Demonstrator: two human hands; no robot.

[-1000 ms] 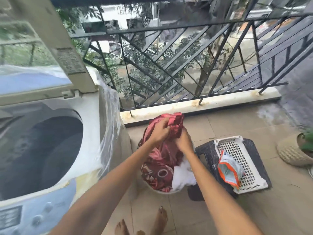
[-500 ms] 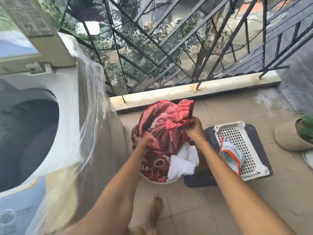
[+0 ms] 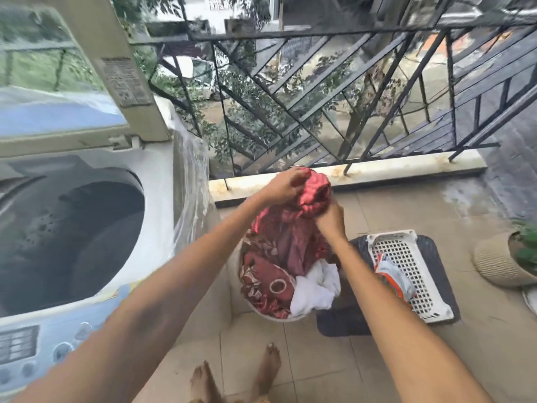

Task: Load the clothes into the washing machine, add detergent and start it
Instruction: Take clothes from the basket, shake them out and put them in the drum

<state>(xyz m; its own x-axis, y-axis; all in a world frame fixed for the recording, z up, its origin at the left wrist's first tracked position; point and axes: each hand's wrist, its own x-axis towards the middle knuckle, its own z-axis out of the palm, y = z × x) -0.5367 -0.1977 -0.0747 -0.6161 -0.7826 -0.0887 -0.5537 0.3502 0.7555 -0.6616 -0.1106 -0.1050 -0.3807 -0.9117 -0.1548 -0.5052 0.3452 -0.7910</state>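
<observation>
I am at the very start of loading: my left hand point(image 3: 283, 186) and my right hand point(image 3: 329, 219) both have a clenched grip on a bunched red garment point(image 3: 315, 193), lifted above the laundry basket point(image 3: 273, 315) that stands on the floor just beside the washing machine point(image 3: 158, 228). The rest of the clothes, a patterned red cloth point(image 3: 270, 286) and a white piece point(image 3: 316, 289), lie in the basket. The machine's lid point(image 3: 87, 82) is already up, and the drum point(image 3: 72, 237) looks empty, though its dark, blurred interior leaves me unsure. So nothing seems loaded yet. The detergent pouch point(image 3: 392, 274) rests untouched in a white tray point(image 3: 430, 303) to the right, and the control panel point(image 3: 43, 353) at the machine's front waits for the last step.
</observation>
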